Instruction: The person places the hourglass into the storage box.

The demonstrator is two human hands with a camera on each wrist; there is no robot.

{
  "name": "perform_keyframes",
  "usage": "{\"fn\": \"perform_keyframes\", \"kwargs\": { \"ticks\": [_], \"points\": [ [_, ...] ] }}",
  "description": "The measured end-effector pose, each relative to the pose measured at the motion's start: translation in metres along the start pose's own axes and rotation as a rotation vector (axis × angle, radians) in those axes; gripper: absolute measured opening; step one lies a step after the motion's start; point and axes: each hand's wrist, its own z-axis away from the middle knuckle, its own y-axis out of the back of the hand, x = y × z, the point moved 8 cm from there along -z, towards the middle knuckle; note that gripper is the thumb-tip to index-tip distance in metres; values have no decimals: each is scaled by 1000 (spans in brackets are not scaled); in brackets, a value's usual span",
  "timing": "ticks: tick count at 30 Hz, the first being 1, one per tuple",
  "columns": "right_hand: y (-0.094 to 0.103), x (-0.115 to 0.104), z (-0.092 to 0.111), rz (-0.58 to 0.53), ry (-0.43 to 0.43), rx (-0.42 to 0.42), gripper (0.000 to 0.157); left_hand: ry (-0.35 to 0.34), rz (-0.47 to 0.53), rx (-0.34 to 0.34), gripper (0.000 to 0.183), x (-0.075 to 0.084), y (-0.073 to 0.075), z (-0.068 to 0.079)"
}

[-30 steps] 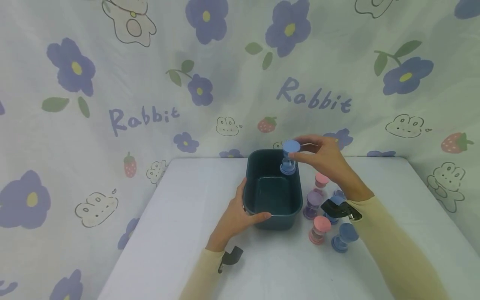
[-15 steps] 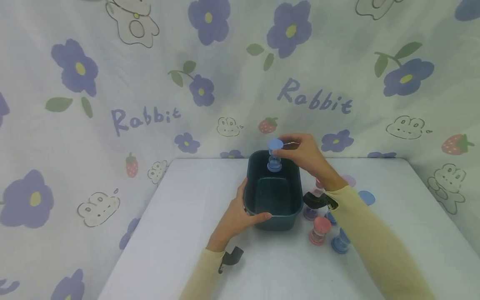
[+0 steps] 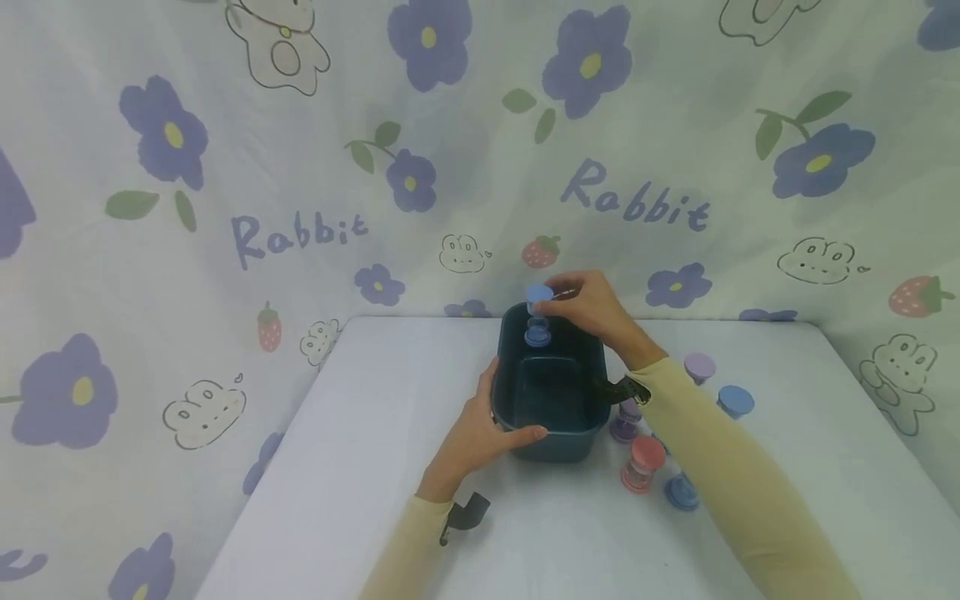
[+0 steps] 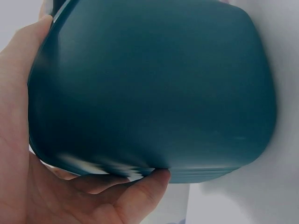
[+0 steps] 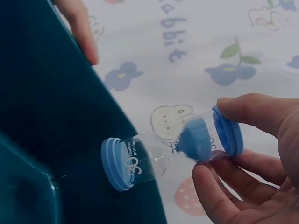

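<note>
My right hand (image 3: pixel 592 307) pinches a light blue sand timer (image 3: pixel 538 335) near its upper cap, thumb on one side and fingers on the other. The timer is upright above the far end of a dark teal plastic bin (image 3: pixel 558 440). In the right wrist view, the sand timer (image 5: pixel 196 142) has blue sand at the end by my fingers and a printed "30". My left hand (image 3: pixel 474 432) grips the bin's near left corner, thumb over the front rim and fingers along the side. The bin's outer wall (image 4: pixel 154 93) fills most of the left wrist view.
Several sand timers stand right of the bin: a pink one (image 3: pixel 642 464), a blue one (image 3: pixel 682 492), a purple one (image 3: pixel 625 425), a lilac one (image 3: pixel 700 367) and another blue one (image 3: pixel 735 401). The right sleeve (image 3: pixel 727 467) partly covers them. A patterned cloth (image 3: pixel 465 167) hangs behind the white table (image 3: pixel 360 433).
My right hand has carried the blue sand timer leftward over the far end of the bin, slowing in the last half second. My left hand keeps its grip on the bin.
</note>
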Motion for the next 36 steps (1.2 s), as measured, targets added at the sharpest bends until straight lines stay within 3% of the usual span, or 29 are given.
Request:
{"fn": "perform_keyframes", "kwargs": {
  "ticks": [12,21,36],
  "points": [
    [-19,14,-16,147,-21,-67,53,-13,-1,-3,131,0,1,0],
    [-34,25,-24,229,-99,-125,58,-13,12,-7,129,1,2,1],
    [-53,45,-31,378,-119,-129,52,-13,-9,1,128,-2,2,1]
  ]
}}
